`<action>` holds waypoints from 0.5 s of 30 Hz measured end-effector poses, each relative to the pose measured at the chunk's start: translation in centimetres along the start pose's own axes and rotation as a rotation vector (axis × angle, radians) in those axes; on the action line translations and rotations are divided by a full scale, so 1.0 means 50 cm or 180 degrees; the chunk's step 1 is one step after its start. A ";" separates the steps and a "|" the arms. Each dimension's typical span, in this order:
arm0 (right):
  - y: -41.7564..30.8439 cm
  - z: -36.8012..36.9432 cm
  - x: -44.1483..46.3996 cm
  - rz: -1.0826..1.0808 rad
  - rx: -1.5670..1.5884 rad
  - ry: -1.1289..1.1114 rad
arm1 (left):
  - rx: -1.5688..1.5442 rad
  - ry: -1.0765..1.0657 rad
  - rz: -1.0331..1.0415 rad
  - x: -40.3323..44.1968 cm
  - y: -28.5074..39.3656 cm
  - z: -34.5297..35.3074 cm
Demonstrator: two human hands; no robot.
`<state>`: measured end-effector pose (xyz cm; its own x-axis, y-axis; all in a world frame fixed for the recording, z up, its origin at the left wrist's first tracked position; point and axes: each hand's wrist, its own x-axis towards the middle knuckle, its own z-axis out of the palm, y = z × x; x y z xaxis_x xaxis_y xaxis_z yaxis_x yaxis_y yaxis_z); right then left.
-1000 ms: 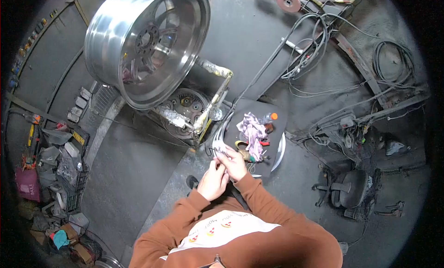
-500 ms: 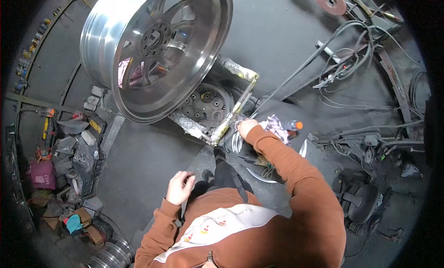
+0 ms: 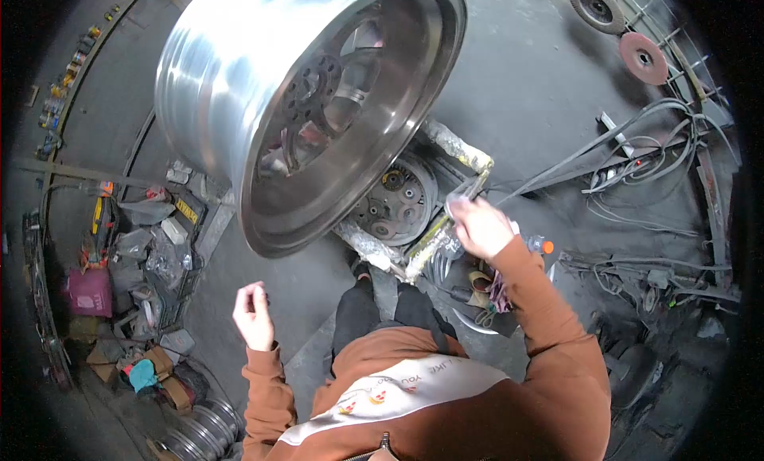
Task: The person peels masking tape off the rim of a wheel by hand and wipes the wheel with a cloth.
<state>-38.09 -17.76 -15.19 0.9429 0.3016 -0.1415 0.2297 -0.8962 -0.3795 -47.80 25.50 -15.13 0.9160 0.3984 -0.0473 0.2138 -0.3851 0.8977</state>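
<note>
A large polished alloy wheel rim (image 3: 208, 95) fills the upper left of the head view, tilted, its hollow side facing right. Beneath it is a stand with wrapped padded arms (image 3: 455, 145) and a round base bearing several discs (image 3: 398, 202). My right hand (image 3: 481, 228) is closed with its fingers pinched on a small pale, thin piece (image 3: 455, 205), too small to identify, beside the stand's front bar. Apart from the rim, my left hand (image 3: 255, 316) hangs at the lower left, fingers loosely bent and separated, holding nothing.
A bottle with an orange cap (image 3: 545, 245) and a striped cloth (image 3: 500, 294) lie right of my right hand. Cables (image 3: 637, 142) run at upper right. A crate of clutter (image 3: 163, 262) stands left, near stacked metal rings (image 3: 199, 437). Abrasive discs (image 3: 643, 59) hang at upper right.
My right hand has risen from beside the bottle and cloth toward the stand's bar, with a small pale piece in its fingers. My left hand has moved left, and the view has shifted.
</note>
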 end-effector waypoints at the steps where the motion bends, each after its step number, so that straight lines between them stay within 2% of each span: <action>1: -0.016 -0.026 0.051 -0.0226 -0.0076 0.0255 | 0.0004 0.0198 0.0112 0.033 0.009 -0.002; 3: 0.000 -0.006 0.172 -0.0921 -0.0478 0.0838 | -0.0039 0.0815 0.0604 0.102 0.050 0.014; 4: 0.020 0.027 0.246 -0.1044 -0.1012 0.1115 | 0.0089 0.0944 0.0842 0.131 0.072 0.019; 5: 0.015 0.032 0.305 -0.0859 -0.1291 0.1286 | 0.0072 0.1005 0.1300 0.160 0.095 0.030; 6: 0.046 0.052 0.370 -0.1130 -0.1594 0.1523 | 0.0095 0.0980 0.1853 0.187 0.123 0.040; 7: 0.046 0.047 0.425 -0.0964 -0.2128 0.1322 | 0.0128 0.0958 0.2401 0.208 0.145 0.050; 8: 0.027 0.013 0.463 -0.0880 -0.2588 0.1154 | -0.0257 0.0830 0.2636 0.222 0.155 0.061; 9: 0.019 -0.003 0.494 -0.0863 -0.2576 0.1152 | -0.0764 0.0843 0.2805 0.234 0.173 0.086; 11: 0.024 -0.020 0.562 -0.0123 -0.2551 0.0581 | -0.0625 0.0607 0.2896 0.245 0.183 0.098; 13: 0.157 0.141 0.673 -0.0784 -0.0848 0.1370 | -0.0963 0.0134 0.2388 0.235 0.163 0.104; 15: 0.053 0.127 0.611 -0.0173 -0.1084 0.0739 | -0.1519 -0.0106 0.1718 0.218 0.167 0.121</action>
<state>-10.20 -8.87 -26.33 0.9475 0.3051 0.0952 0.3107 -0.9491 -0.0510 -33.96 21.59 -10.78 0.8636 0.2268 0.4504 -0.4361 -0.1124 0.8928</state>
